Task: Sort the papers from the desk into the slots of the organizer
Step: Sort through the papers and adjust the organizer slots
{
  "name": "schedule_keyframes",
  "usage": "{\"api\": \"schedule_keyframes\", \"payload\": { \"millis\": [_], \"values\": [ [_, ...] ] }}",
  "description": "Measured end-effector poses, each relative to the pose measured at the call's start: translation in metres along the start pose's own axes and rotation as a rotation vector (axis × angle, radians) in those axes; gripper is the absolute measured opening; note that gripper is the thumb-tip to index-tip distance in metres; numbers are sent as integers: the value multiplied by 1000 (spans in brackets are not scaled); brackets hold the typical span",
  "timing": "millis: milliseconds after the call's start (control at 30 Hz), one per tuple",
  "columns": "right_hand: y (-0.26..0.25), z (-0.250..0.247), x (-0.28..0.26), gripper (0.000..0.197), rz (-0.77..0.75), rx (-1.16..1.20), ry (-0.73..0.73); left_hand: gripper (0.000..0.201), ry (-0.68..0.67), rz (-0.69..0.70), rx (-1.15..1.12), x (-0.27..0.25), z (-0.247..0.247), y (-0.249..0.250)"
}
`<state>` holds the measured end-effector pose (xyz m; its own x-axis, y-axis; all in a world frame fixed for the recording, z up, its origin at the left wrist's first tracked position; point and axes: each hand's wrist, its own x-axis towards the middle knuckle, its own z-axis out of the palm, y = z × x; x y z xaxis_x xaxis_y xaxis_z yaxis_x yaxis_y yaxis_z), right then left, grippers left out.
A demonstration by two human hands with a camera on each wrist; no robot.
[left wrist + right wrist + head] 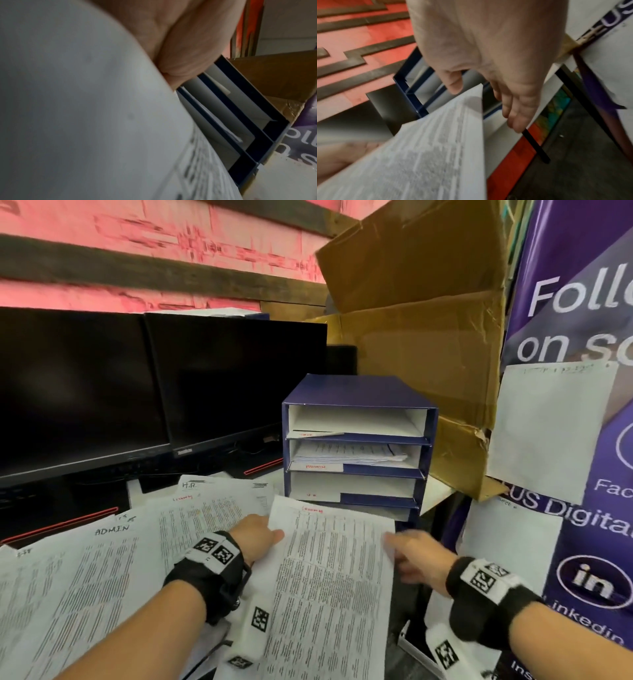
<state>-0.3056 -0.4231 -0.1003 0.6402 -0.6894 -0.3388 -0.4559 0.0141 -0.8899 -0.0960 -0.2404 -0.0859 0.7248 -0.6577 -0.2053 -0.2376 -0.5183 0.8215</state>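
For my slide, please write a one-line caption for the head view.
Left hand holds a printed sheet before the blue organizer.

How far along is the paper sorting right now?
Early. Done: a small stack of papers lies in the organizer's ADMIN slot; the slots above and below look nearly empty. In hand: the left hand grips one printed sheet, the right hand at its edge. Left: many loose sheets on the desk.

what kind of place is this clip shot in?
Likely a cluttered office desk or back room: two black computer monitors, a blue multi-slot paper organizer with an ADMIN-labelled slot, loose printed sheets, and a purple social-media banner.
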Motion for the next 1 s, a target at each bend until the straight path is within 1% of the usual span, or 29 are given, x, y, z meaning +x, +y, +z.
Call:
{"api": "schedule_keyframes", "payload": {
  "millis": [33, 67, 133, 200, 267, 367, 433, 467, 500, 567, 633, 733, 767, 800, 833, 900, 967, 1000],
  "values": [
    [11, 3, -2, 28, 37, -14, -64, 33, -12, -1, 30, 2, 5, -1],
    [19, 7, -4, 25, 53, 19, -121, 35, -15, -3, 48, 4, 9, -3],
    [25, 11, -7, 22, 36, 121, -196, 36, -7, -13, 53, 8, 13, -4],
    [25, 9, -2, 20, 1, 179, -170, 34, 2, -41, 14, 7, 15, -3],
    [20, 2, 8, 17, -12, 150, -51, 27, -5, -81, -67, 6, 17, 0],
    [10, -6, 25, 16, 22, 88, 166, 22, -81, -163, -153, 3, 24, 3],
    [8, -11, 38, 18, 48, 80, 282, 25, -92, -136, -90, 4, 32, 4],
    [8, -13, 44, 21, 72, 73, 313, 26, -75, -104, -19, 5, 34, 6],
    [9, -15, 46, 22, 87, 88, 312, 32, -44, -84, 47, 6, 36, 7],
    [9, -17, 42, 20, 112, 176, 216, 41, 15, -106, 121, 10, 37, 12],
    [9, -18, 28, 23, 147, 205, 81, 44, 61, -120, 96, 17, 37, 14],
    [14, -22, 9, 26, 196, 102, -140, 45, 145, -104, 52, 25, 34, 17],
    [16, -23, 8, 24, 202, 75, -185, 46, 162, -111, 49, 29, 34, 17],
    [17, -23, 8, 21, 193, 64, -193, 47, 166, -109, 39, 31, 35, 19],
    [19, -24, 13, 18, 176, 73, -168, 50, 164, -108, 15, 32, 36, 20],
    [19, -23, 25, 18, 127, 109, -31, 57, 133, -112, -51, 34, 38, 23],
    [18, -19, 41, 12, 81, 106, 124, 62, 60, -117, -78, 34, 41, 21],
    [16, -17, 46, 9, 64, 91, 195, 60, 8, -123, -68, 32, 42, 20]
  ]
}}
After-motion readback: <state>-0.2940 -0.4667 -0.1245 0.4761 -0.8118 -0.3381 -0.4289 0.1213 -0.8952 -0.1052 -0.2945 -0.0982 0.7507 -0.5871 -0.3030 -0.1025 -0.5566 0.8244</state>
